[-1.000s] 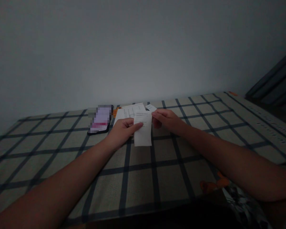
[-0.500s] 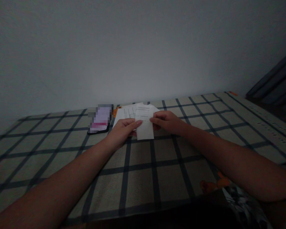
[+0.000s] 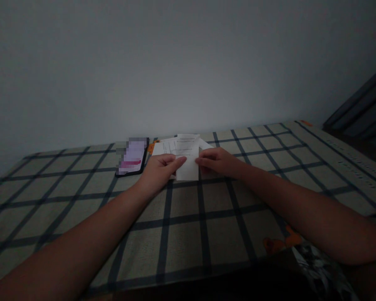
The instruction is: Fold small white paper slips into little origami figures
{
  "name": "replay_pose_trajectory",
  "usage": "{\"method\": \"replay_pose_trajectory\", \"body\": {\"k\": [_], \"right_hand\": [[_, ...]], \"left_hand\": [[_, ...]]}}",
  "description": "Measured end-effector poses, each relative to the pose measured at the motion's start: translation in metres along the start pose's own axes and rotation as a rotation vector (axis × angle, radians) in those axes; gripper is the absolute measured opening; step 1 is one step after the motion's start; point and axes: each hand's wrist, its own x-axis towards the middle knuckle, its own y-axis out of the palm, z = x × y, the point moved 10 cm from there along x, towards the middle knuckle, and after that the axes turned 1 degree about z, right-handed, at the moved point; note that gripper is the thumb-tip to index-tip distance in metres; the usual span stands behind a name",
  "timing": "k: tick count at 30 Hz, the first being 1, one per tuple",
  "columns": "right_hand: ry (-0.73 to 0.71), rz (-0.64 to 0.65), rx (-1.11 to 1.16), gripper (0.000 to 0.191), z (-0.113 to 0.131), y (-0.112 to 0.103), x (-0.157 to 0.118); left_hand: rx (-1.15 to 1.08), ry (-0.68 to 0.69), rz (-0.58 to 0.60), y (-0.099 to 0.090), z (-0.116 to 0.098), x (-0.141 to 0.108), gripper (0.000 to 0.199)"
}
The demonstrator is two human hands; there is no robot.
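Observation:
Between my hands is a narrow white slip of paper [image 3: 187,165] with lines of small print on its upper part, too small to read. My left hand [image 3: 159,169] pinches its left edge, thumb on top. At the right edge, the thumb and fingertips of my right hand [image 3: 217,161] are pressed together on the slip. Behind it lie other white printed sheets [image 3: 163,147], partly covered by the slip and my left hand. A phone [image 3: 133,156] with a lit, blurred-out screen lies to the left of my left hand.
A checked cloth [image 3: 181,234] with dark stripes and orange figures covers the surface. A pale wall [image 3: 188,67] rises behind its far edge. Dark striped fabric [image 3: 363,104] hangs at the right. Patterned cloth [image 3: 319,267] shows near my right forearm.
The slip has shifted slightly left and away from me, and its top edge now sits a little higher. Both hands keep hold of it. The phone stays put.

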Motion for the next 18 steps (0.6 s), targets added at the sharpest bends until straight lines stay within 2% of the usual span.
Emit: {"method": "replay_pose_trajectory", "body": {"k": [2,5,8,11,18], "right_hand": [[0.003,0.026,-0.046,0.038,0.000,0.003,0.000],[-0.021,0.000,-0.115,0.037,0.003,0.001,0.000],[-0.036,-0.045,-0.112,0.035,0.006,-0.005,0.000],[-0.028,-0.081,-0.085,0.034,0.004,-0.010,0.000],[-0.015,-0.127,-0.018,0.035,0.003,-0.013,0.000]], "left_hand": [[-0.026,-0.025,-0.005,0.000,0.002,0.000,0.038],[-0.096,-0.064,0.020,0.005,0.005,0.000,0.036],[-0.194,-0.082,0.115,0.018,0.005,0.000,0.033],[-0.180,-0.078,0.195,0.025,0.005,0.000,0.030],[-0.069,-0.063,0.168,0.019,0.003,0.000,0.033]]}}
